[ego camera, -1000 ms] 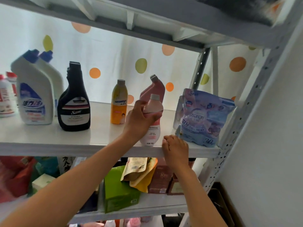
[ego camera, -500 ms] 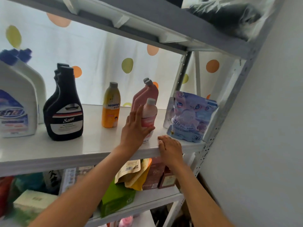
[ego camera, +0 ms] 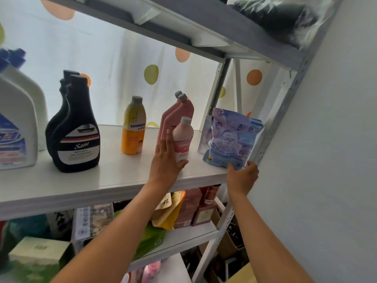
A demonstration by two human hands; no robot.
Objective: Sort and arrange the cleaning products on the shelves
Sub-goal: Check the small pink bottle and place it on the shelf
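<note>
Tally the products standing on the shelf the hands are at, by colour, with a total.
White jugs with blue caps: 2
Black bottles: 2
Yellow bottle: 1
Pink bottles: 3
Blue pouch: 1
Total: 9

Head camera, close, tilted slightly upward — facing the white shelf [ego camera: 122,176].

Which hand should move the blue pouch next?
The right hand, probably: its fingers already touch the blue pouch at its bottom edge, while the left hand rests against the small pink bottle.
</note>
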